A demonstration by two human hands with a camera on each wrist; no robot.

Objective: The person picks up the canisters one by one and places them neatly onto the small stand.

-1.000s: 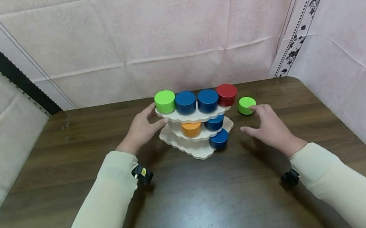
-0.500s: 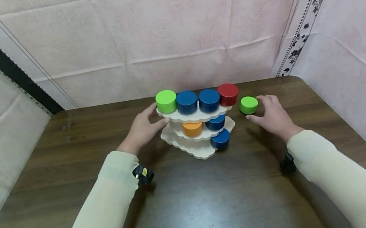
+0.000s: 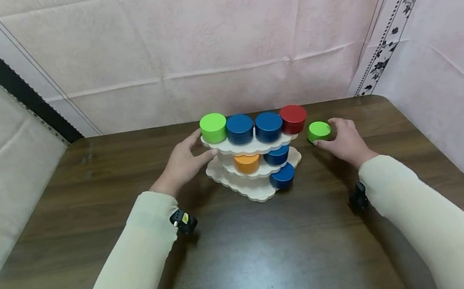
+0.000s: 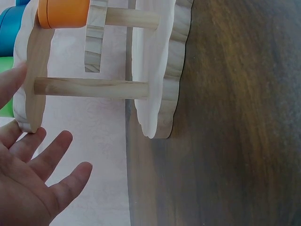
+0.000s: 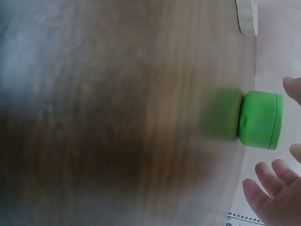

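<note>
A three-tier wooden stand [image 3: 251, 149] with scalloped edges and dowel posts stands on the table. On its top tier sit a green cylinder [image 3: 213, 128], two blue cylinders [image 3: 240, 130] and a red cylinder [image 3: 294, 119]. An orange cylinder [image 3: 247, 163] and a blue one are on the middle tier; another blue one is on the bottom. My left hand [image 3: 184, 164] pinches the top tier's left edge between thumb and fingers. To the right, a loose green cylinder [image 5: 260, 120] rests on the table. My right hand [image 3: 343, 142] spreads around it, thumb in front, fingertips behind, with gaps showing in the right wrist view.
The brown wooden table [image 3: 250, 254] reaches back to a pale patterned cloth [image 3: 214, 40] hung behind it. Similar cloth walls rise at the left and right. Both wrists wear small black devices.
My right hand has moved to the right and forward, so its thumb and fingers now stand around the loose green cylinder. My left hand keeps its place on the stand.
</note>
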